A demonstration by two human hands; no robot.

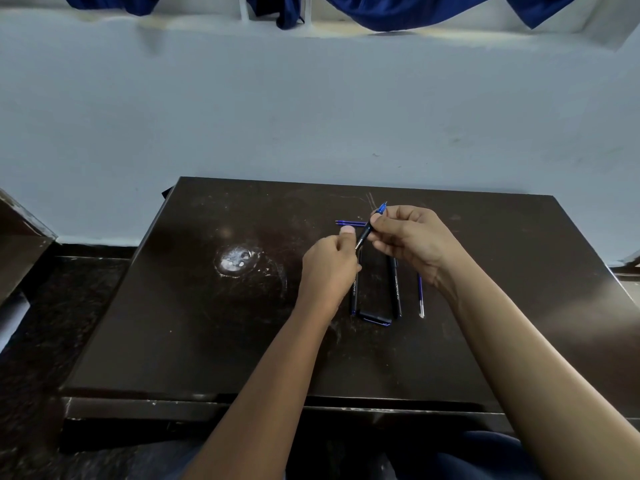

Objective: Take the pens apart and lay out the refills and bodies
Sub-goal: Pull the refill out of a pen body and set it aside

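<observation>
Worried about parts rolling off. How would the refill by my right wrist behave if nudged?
The refill is a thin round tube on a glossy table, so it would probably roll. It looks light, likely slightly bendy.

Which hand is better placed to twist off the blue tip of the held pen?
The right hand: it pinches the pen just below the blue tip, while the left hand holds the black body lower down, steadying it.
</observation>
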